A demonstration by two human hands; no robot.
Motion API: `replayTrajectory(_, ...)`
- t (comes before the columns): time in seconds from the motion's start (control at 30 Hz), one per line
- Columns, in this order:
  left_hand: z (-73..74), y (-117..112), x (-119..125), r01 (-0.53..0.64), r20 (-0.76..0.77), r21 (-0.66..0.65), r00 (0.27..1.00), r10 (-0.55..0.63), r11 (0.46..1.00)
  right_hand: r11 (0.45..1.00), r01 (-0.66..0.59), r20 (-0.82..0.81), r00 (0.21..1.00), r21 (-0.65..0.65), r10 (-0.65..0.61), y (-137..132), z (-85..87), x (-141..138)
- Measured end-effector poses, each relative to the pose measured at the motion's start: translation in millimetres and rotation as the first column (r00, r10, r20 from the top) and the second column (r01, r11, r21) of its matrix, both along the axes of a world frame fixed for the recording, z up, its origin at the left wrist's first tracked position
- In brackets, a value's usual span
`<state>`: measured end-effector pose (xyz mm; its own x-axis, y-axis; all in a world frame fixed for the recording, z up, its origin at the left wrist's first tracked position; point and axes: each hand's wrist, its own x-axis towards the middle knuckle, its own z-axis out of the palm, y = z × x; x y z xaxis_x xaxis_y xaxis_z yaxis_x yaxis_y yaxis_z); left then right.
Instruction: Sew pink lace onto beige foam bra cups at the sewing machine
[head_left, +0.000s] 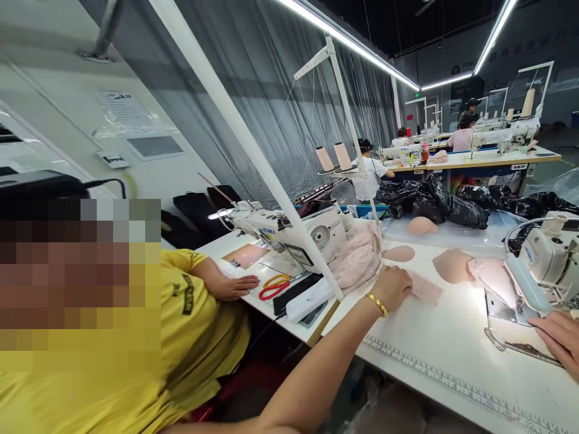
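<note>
My left hand (394,288), with a gold bracelet at the wrist, is closed with fingertips on a sheer pale pink fabric piece (427,290) lying on the white table. Just behind it sits a heap of pink lace fabric (357,258). My right hand (560,339) is partly cut off by the right edge; its fingers lie stretched out by the plate of a sewing machine (549,256). Under the machine's head is a lace-edged pink bra cup (495,278). A beige bra cup (452,265) touches it on the left.
A co-worker in a yellow shirt (199,325) sits at left, one hand (235,287) on the neighbouring table by red-and-yellow scissors (274,286). A white pole (253,150) slants between the tables. Loose cups (398,253) and black plastic bags (434,202) lie behind. A ruler strip (434,374) lines the front edge.
</note>
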<state>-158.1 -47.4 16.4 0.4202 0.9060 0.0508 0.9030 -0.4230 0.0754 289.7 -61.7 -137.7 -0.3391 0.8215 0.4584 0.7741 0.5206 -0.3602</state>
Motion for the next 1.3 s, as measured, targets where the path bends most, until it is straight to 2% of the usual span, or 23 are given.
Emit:
replayTrajectory(0.1, 14.4, -4, 11, -0.015, 0.051, 0.083, 0.999, 0.011, 0.996, 0.987, -0.135, 0.043, 0.989, -0.09, 0.139, -16, 22.8, -22)
replayTrajectory(0.2, 25.0, -19, 30, 0.017, 0.101, 0.164, 0.994, -0.034, 0.986, 0.971, -0.195, -0.04, 0.981, -0.141, 0.192, -39, 46.9, -53)
replayTrajectory(0.3, 14.4, -57, 46, 0.196, 0.074, 0.17, 0.975, -0.21, 0.966, 0.957, -0.21, -0.134, 0.973, -0.201, 0.186, -59, 65.8, -81)
replayTrajectory(0.4, -6.3, -106, 45, 0.472, -0.002, 0.074, 0.881, -0.474, 0.878, 0.934, -0.204, -0.198, 0.969, -0.295, 0.149, -71, 79.5, -98)
replayTrajectory(0.47, -13.9, -129, 35, 0.536, 0.126, -0.022, 0.839, -0.529, 0.844, 0.914, -0.202, -0.212, 0.968, -0.351, 0.132, -74, 85.7, -106)
replayTrajectory(0.53, -14.4, -137, 23, 0.446, 0.32, -0.077, 0.858, -0.402, 0.892, 0.902, -0.186, -0.213, 0.971, -0.39, 0.108, -72, 89.6, -115)
replayTrajectory(0.6, -12.3, -130, 14, 0.176, 0.424, -0.118, 0.899, -0.111, 0.977, 0.899, -0.144, -0.212, 0.976, -0.413, 0.059, -67, 91.4, -129)
replayTrajectory(0.63, -11.9, -123, 11, 0.014, 0.434, -0.151, 0.9, 0.053, 0.988, 0.901, -0.119, -0.21, 0.977, -0.417, 0.032, -63, 91.8, -138)
replayTrajectory(0.7, -14.8, -105, 11, -0.212, 0.421, -0.221, 0.86, 0.289, 0.952, 0.908, -0.083, -0.21, 0.978, -0.41, -0.006, -54, 91.7, -158)
replayTrajectory(0.73, -18.0, -96, 13, -0.256, 0.419, -0.254, 0.84, 0.345, 0.933, 0.913, -0.074, -0.212, 0.977, -0.401, -0.014, -49, 91.4, -168)
replayTrajectory(0.8, -26.2, -80, 20, -0.244, 0.455, -0.289, 0.816, 0.357, 0.926, 0.921, -0.08, -0.228, 0.974, -0.382, -0.01, -42, 90.9, -187)
replayTrajectory(0.9, -36.4, -68, 32, -0.145, 0.587, -0.29, 0.754, 0.296, 0.946, 0.922, -0.121, -0.3, 0.954, -0.367, 0.006, -39, 90.9, -199)
replayTrajectory(1.07, -38.1, -70, 49, 0.049, 0.834, -0.304, 0.497, 0.241, 0.951, 0.884, -0.228, -0.481, 0.877, -0.407, 0.004, -53, 95.6, -182)
replayTrajectory(1.17, -37.9, -74, 59, 0.075, 0.89, -0.305, 0.377, 0.256, 0.949, 0.858, -0.284, -0.555, 0.832, -0.429, -0.002, -64, 103.5, -171)
replayTrajectory(1.23, -39.9, -77, 65, 0.052, 0.899, -0.301, 0.349, 0.265, 0.952, 0.837, -0.303, -0.606, 0.794, -0.456, -0.043, -70, 110.2, -167)
replayTrajectory(1.3, -42.6, -77, 69, 0.023, 0.888, -0.299, 0.373, 0.269, 0.954, 0.808, -0.339, -0.69, 0.716, -0.481, -0.11, -75, 116.0, -166)
